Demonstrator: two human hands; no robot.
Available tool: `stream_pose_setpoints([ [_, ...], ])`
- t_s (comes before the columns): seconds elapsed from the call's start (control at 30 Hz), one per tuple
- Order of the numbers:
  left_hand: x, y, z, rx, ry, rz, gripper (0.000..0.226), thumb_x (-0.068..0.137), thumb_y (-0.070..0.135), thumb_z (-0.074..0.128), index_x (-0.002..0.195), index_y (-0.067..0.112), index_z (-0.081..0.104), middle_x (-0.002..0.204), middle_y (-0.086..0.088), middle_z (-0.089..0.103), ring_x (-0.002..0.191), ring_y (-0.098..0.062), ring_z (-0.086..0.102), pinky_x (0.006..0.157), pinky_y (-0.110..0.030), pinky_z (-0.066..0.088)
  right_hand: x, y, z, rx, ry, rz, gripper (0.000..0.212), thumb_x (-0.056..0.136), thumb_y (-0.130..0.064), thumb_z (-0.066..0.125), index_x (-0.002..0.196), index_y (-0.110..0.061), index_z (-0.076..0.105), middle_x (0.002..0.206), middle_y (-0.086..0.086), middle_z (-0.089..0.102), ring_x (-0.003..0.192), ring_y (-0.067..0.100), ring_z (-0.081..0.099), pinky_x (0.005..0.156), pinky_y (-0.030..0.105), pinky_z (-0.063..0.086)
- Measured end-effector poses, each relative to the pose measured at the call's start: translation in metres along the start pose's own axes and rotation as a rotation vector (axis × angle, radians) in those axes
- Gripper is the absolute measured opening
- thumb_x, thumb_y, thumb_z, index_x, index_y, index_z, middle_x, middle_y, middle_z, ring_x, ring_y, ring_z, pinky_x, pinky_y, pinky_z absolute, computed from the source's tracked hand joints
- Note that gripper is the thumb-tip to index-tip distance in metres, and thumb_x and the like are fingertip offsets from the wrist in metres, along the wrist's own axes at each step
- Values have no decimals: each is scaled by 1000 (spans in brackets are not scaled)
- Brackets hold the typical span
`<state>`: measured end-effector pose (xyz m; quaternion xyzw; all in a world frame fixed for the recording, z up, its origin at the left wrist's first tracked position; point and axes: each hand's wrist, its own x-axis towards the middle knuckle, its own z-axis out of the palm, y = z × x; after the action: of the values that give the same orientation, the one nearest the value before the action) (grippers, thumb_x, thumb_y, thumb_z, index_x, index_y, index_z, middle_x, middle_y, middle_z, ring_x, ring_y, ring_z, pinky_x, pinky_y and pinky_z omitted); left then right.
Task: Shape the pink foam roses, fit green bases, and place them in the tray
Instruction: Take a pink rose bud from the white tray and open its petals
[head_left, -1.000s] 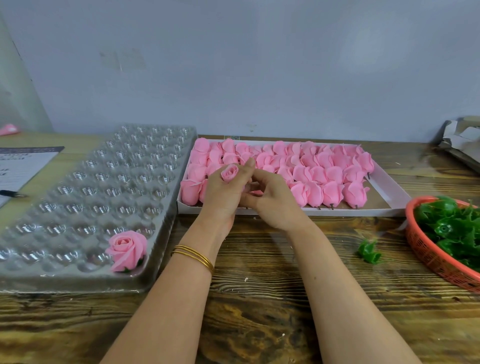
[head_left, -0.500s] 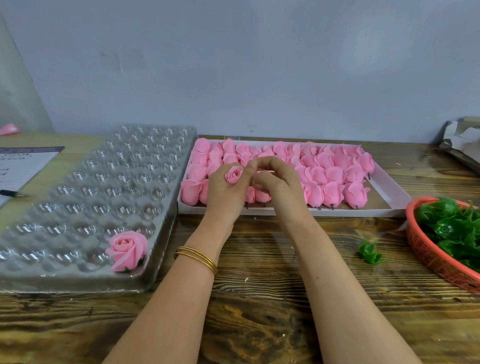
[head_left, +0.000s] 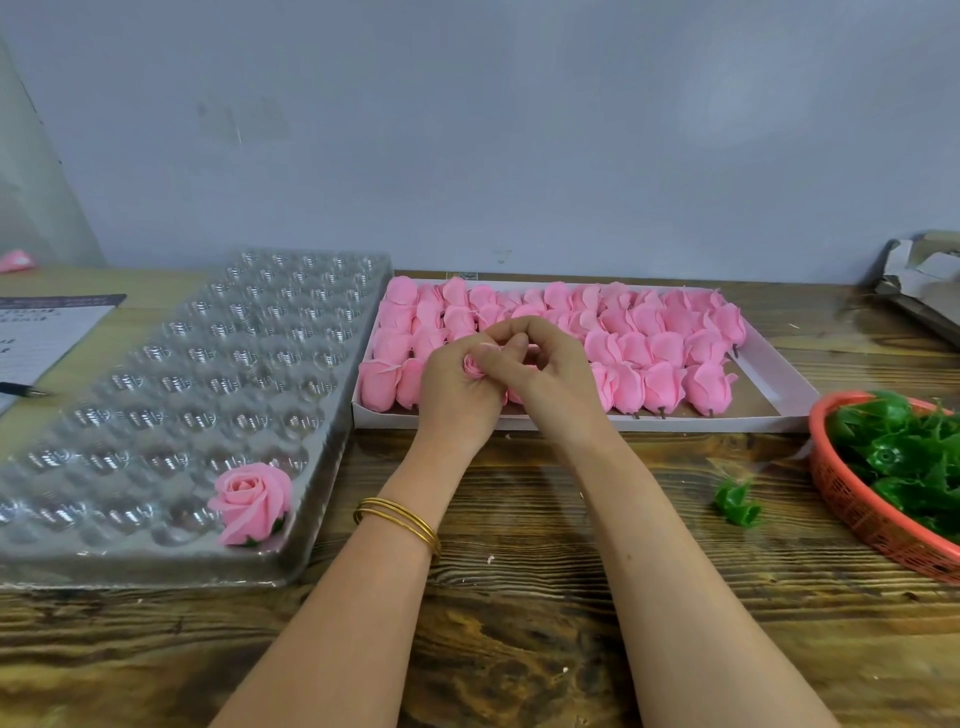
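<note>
My left hand (head_left: 453, 392) grips a small pink foam rose (head_left: 473, 364) over the front edge of the white box (head_left: 774, 400). My right hand (head_left: 540, 371) curls its fingers over the top of the same rose and pinches its petals; most of the rose is hidden between the hands. The box holds several rows of closed pink rosebuds (head_left: 660, 384). One opened rose with a green base (head_left: 253, 501) sits in a front cell of the clear plastic tray (head_left: 171, 384) on the left. Green bases (head_left: 904, 457) fill a red basket (head_left: 862, 506) at the right.
A single loose green base (head_left: 736, 501) lies on the wooden table (head_left: 519, 613) beside the basket. A paper sheet (head_left: 36, 332) and a pen (head_left: 21, 389) lie at the far left. Torn cardboard (head_left: 924, 283) sits at the back right corner.
My right hand has moved up and over the rose, from beside it to pinching its petals. My left hand has kept its hold and barely shifted.
</note>
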<state>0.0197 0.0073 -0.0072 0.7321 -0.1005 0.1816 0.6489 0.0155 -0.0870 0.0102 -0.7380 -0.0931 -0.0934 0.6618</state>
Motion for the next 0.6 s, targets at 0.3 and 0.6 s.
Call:
stream_pose_setpoints([
  [0.3, 2, -3, 1, 39, 35, -79, 21, 95, 30, 63, 79, 20, 72, 71, 1, 70, 67, -9, 65, 58, -19, 51, 0, -1, 0, -9, -3, -3, 24, 81, -10, 76, 102, -7, 67, 96, 1, 67, 95, 12, 63, 72, 26, 58],
  [0.6, 4, -1, -1, -77, 156, -201, 31, 98, 35, 56, 73, 17, 61, 57, 9, 59, 55, 1, 54, 49, -13, 44, 2, -2, 1, 139, -25, 60, 13, 92, -8, 54, 90, -11, 67, 91, 9, 69, 94, 21, 65, 91, 37, 53],
])
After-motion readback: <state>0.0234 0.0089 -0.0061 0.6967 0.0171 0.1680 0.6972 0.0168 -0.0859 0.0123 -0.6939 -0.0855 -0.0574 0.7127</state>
